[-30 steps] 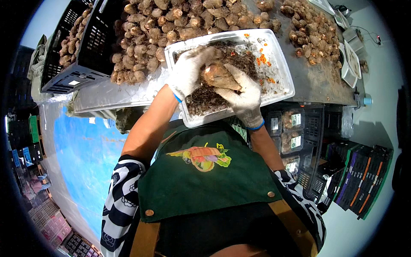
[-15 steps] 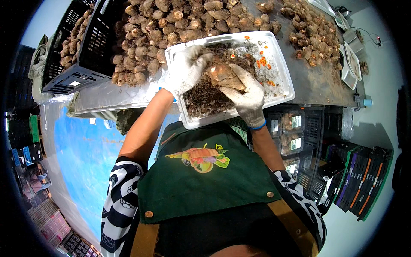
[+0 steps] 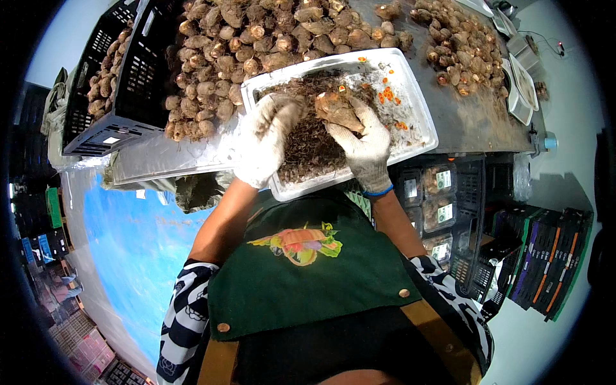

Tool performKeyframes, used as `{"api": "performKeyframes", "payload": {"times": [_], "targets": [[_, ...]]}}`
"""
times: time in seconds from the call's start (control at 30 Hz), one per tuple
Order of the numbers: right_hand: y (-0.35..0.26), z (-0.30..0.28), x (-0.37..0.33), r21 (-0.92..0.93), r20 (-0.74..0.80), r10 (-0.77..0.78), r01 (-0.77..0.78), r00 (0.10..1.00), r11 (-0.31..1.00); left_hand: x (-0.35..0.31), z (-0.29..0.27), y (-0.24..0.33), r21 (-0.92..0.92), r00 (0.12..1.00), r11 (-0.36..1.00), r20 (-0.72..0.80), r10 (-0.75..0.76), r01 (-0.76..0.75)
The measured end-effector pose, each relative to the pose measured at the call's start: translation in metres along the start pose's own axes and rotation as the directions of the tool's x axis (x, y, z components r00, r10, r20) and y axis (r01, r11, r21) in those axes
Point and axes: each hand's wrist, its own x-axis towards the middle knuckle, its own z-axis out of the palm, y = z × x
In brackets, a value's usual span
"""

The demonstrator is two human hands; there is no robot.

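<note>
Both of my hands wear white knit gloves. My right hand [image 3: 367, 146] grips a brown taro corm [image 3: 339, 111] over the white tray [image 3: 420, 102], with the corm's pale cut end toward the left. My left hand [image 3: 264, 142] is just left of the corm and apart from it, over the tray's left edge. Its fingers are curled in and slightly blurred, so whatever they may hold is hidden. Dark root fibres and soil [image 3: 308, 151] cover the tray's left and middle. Small orange bits [image 3: 387, 96] lie toward its right side.
A large taro heap [image 3: 224, 54] lies behind the tray, a smaller heap [image 3: 465, 54] at the far right. At left a black crate [image 3: 138, 80] with taro stands on the metal table [image 3: 173, 157]. Packed clear boxes [image 3: 438, 212] sit below the table's right part.
My left hand has come down toward me and slightly left, away from the corm. My right hand still holds the corm in nearly the same place.
</note>
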Motion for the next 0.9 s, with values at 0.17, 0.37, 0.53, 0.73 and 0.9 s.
{"api": "performKeyframes", "payload": {"times": [0.17,0.37,0.53,0.73,0.9], "targets": [[-0.005,0.006,-0.005,-0.234,0.009,-0.138,0.136,0.990,0.963,0.015,0.012,-0.012,0.213,0.997,0.974,0.011,0.071,-0.072],[0.004,0.011,-0.002,-0.146,-0.084,-0.096,0.083,0.992,0.986,0.007,0.024,-0.014,0.691,0.892,0.608,0.121,0.436,-0.391],[0.005,0.003,0.002,-0.204,-0.073,-0.210,0.192,0.975,0.960,0.007,0.009,-0.029,0.283,0.996,0.958,-0.084,-0.030,0.052],[0.004,0.004,0.001,-0.551,-0.028,-0.338,0.268,0.941,0.790,0.018,0.027,0.002,0.569,0.956,0.778,0.049,0.289,-0.264],[0.009,-0.001,0.004,-0.530,-0.028,-0.317,0.255,0.948,0.809,0.027,0.014,-0.028,0.343,0.982,0.936,-0.134,0.134,-0.081]]}}
